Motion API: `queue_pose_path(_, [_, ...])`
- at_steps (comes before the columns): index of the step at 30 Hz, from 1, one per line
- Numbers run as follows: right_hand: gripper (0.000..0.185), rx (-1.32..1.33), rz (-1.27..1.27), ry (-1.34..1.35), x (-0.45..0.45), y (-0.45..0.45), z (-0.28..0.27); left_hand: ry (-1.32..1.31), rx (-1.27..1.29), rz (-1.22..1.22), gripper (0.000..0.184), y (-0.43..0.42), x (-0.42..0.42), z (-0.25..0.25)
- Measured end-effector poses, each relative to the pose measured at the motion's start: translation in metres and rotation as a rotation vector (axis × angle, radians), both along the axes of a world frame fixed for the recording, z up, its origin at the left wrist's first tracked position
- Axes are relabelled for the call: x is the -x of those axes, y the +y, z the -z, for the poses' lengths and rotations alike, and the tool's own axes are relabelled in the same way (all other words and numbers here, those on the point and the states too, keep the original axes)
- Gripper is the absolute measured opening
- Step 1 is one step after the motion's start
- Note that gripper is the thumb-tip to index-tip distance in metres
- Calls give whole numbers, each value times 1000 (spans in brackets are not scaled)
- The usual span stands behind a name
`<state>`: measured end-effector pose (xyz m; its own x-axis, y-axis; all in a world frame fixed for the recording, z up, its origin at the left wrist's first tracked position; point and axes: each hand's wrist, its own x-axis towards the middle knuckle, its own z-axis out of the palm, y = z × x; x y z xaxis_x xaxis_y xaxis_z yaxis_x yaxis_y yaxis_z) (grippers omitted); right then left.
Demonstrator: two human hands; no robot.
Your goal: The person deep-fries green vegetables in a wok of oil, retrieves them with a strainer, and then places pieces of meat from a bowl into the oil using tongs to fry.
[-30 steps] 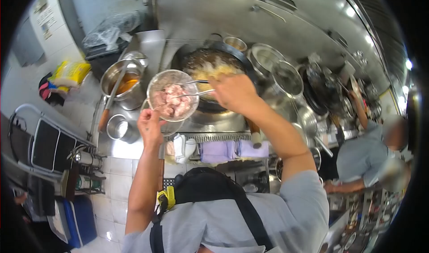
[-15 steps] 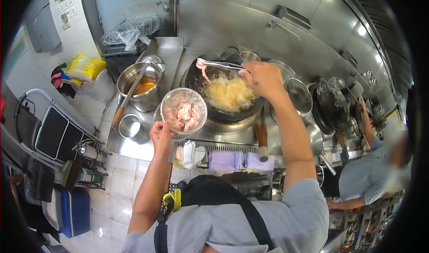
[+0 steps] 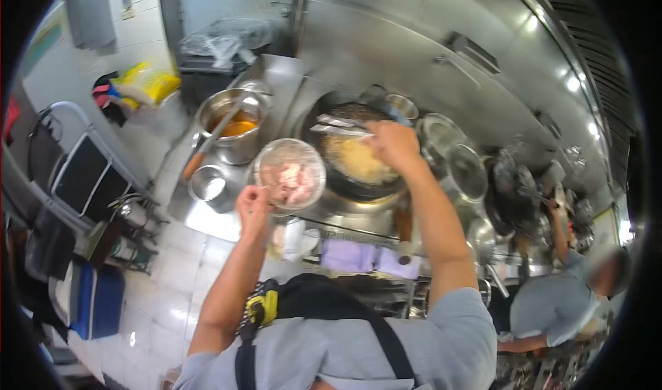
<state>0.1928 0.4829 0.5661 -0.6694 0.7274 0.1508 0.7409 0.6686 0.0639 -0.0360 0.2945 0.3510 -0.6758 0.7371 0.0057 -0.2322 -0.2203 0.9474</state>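
Note:
My left hand (image 3: pixel 254 208) is closed on the rim of a clear bowl (image 3: pixel 318 161), tilted a little and holding pale pink pieces of raw meat (image 3: pixel 288 182). Over the wok (image 3: pixel 314 157), my right hand (image 3: pixel 394 144) grips metal tongs (image 3: pixel 339 127). The tongs' two tips are spread, and I see nothing between them. Below them, pale yellow oil (image 3: pixel 358 161) foams in the black wok; whatever lies under the foam is hidden. The bowl hangs just left of the wok. Motion blurs the view somewhat.
Left of the bowl stand a steel pot (image 3: pixel 238 151) of orange liquid with a ladle (image 3: pixel 217 128) across it, and a small steel cup (image 3: pixel 206 183). Purple cloths (image 3: pixel 348 255) and a bamboo brush (image 3: pixel 404 231) lie in front. A co-worker (image 3: pixel 555 293) stands at the right.
The piece of meat that hung from the tongs is gone from them, and the tongs have opened. My right hand has lowered slightly over the wok. The view has shifted.

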Motion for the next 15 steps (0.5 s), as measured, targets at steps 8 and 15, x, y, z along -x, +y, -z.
queue_pose_path(8, [22,-183,-284,-253,0,-55,28,7,27,6,19,8,-29,-44])
queue_pose_path(15, [18,-387,-194,8,-46,-57,-34,-101,-9,39,23,13,-31,-40])
